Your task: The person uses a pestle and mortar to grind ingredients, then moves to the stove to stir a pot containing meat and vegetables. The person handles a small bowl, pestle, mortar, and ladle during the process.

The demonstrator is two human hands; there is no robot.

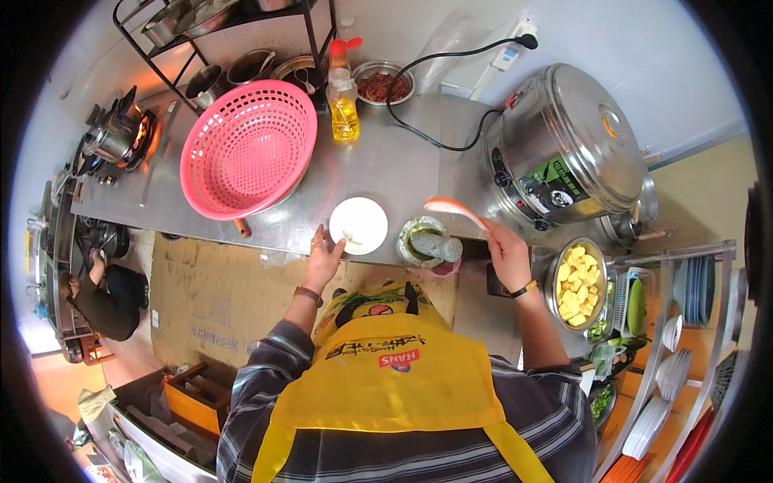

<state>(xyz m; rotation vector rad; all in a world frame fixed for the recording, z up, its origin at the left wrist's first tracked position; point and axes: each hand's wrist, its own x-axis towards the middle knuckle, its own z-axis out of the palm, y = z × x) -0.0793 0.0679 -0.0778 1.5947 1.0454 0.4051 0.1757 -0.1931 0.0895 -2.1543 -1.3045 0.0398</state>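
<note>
A small white bowl sits near the front edge of the steel counter, with a small smear or residue low inside it. My left hand is at its left rim, thumb on the edge and index finger along the side. In my right hand is an orange-and-white spoon, raised above the counter and pointing left. Below the spoon stands a stone mortar, and its grey pestle leans to the right inside it. The mortar's contents are mostly hidden.
A pink plastic colander and an oil bottle stand behind the bowl. Dried chillies lie further back. A large steel electric pot is at right, above cut potatoes. A burner flames at left; another person crouches there.
</note>
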